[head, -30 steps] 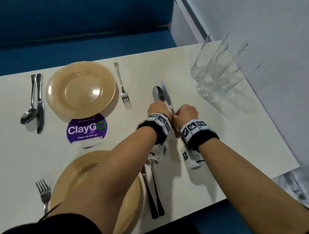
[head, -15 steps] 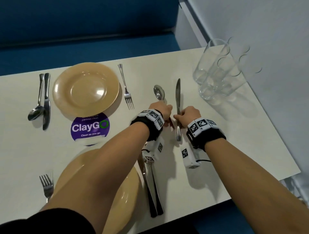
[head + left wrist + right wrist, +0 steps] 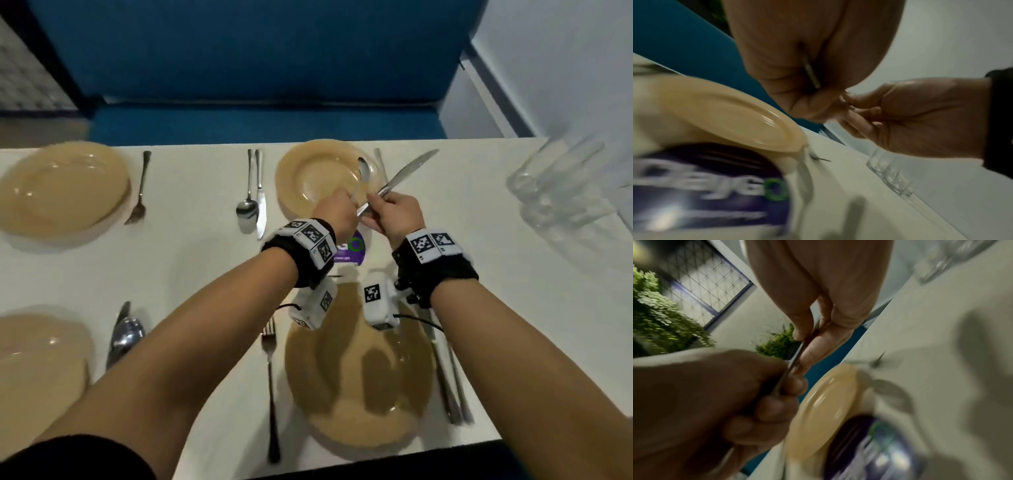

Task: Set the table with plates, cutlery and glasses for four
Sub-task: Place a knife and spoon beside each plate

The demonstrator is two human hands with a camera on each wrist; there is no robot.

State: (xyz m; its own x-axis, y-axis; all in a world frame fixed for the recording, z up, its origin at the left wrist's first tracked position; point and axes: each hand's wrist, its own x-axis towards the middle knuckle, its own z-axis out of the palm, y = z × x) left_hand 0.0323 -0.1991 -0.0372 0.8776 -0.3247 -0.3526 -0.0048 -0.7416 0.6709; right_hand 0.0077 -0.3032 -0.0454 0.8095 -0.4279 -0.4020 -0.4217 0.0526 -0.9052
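Note:
My left hand [image 3: 342, 209] grips a spoon [image 3: 365, 170] by its handle, bowl up, over the far tan plate [image 3: 308, 181]. Beside it my right hand [image 3: 383, 204] pinches a knife [image 3: 409, 170] whose blade points up and right. Both pieces are off the table and cross near my fingers. The left wrist view shows the spoon handle [image 3: 810, 73] in my curled left fingers. In the right wrist view my fingertips [image 3: 803, 331] pinch the knife handle. Several clear glasses [image 3: 555, 185] stand at the far right.
Other tan plates lie far left [image 3: 61, 188], near left [image 3: 34, 363] and under my wrists [image 3: 356, 411], each with cutlery beside it. A fork [image 3: 379, 164] lies right of the far plate. A purple ClayGo sticker [image 3: 354, 248] is on the white table [image 3: 191, 274]. A blue bench runs behind.
The spoon and knife lay on the table under my hands; now both are lifted and carried left over the far plate. My view has swung left and shows more of the table.

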